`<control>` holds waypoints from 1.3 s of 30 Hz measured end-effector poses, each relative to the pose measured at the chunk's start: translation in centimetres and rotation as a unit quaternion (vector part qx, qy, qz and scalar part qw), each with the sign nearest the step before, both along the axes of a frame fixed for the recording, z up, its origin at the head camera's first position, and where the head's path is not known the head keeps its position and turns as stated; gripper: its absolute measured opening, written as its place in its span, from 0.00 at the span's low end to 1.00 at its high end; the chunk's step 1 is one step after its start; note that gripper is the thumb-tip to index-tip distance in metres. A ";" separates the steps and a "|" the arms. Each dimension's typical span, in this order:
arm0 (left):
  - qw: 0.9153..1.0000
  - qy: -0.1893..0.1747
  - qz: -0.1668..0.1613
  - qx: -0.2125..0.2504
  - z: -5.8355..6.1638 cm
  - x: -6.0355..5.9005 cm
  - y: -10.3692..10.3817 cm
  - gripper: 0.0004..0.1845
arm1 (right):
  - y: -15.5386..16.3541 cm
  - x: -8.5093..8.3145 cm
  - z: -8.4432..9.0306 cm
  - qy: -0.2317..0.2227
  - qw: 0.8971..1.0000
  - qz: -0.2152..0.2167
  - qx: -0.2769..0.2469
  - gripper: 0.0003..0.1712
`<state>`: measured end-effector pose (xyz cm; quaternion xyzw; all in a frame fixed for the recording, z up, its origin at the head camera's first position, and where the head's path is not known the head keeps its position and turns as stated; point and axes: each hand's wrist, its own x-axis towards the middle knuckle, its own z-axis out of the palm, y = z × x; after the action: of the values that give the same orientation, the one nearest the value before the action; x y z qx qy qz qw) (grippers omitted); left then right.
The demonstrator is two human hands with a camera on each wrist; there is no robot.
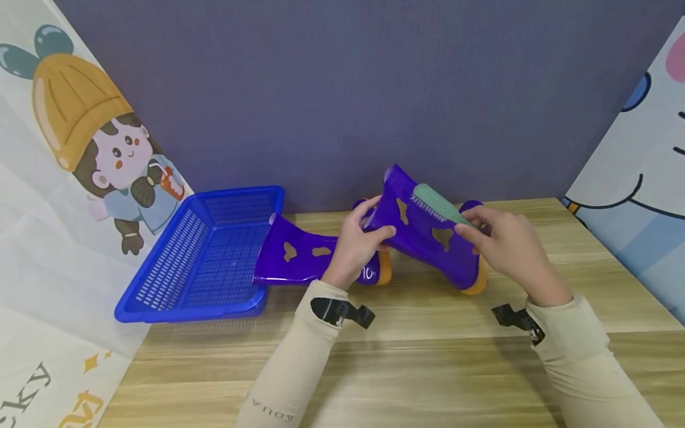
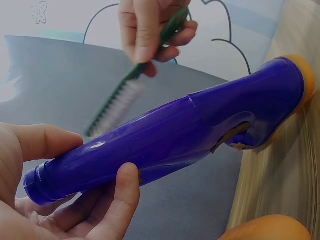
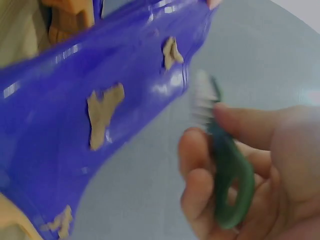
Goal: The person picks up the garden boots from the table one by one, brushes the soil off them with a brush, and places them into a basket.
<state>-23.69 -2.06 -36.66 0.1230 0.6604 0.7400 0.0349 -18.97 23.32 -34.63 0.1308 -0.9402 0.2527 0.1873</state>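
My left hand (image 1: 355,244) grips a purple rain boot (image 1: 417,235) by the upper shaft, tilted with its orange sole toward the right. Brown patches (image 3: 104,112) mark the boot's side. In my right hand (image 1: 508,246) is a green scrub brush (image 1: 434,201), held by its looped handle (image 3: 240,195). Its white bristles (image 3: 201,97) face the boot close to the shaft, slightly blurred in both wrist views. Partly behind my left hand, a second purple boot (image 1: 278,267) with brown patches lies on its side.
A blue plastic basket (image 1: 187,314) stands at the left on the wooden table (image 1: 428,368), with the second boot's opening over its right edge. Behind the table rises a grey-blue panel (image 1: 374,89). Printed cartoon sheets (image 1: 53,238) flank both sides.
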 end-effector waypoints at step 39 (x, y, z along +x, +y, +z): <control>0.999 0.000 0.026 -0.022 0.0 0.0 0.0 0.36 | 0.0 -1.4 -2.0 -0.079 0.995 -0.022 0.059 0.14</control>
<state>-23.67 -2.03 -36.71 0.1050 0.6798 0.7256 0.0183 -20.41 23.29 -36.63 0.1007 -0.9679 0.2022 0.1100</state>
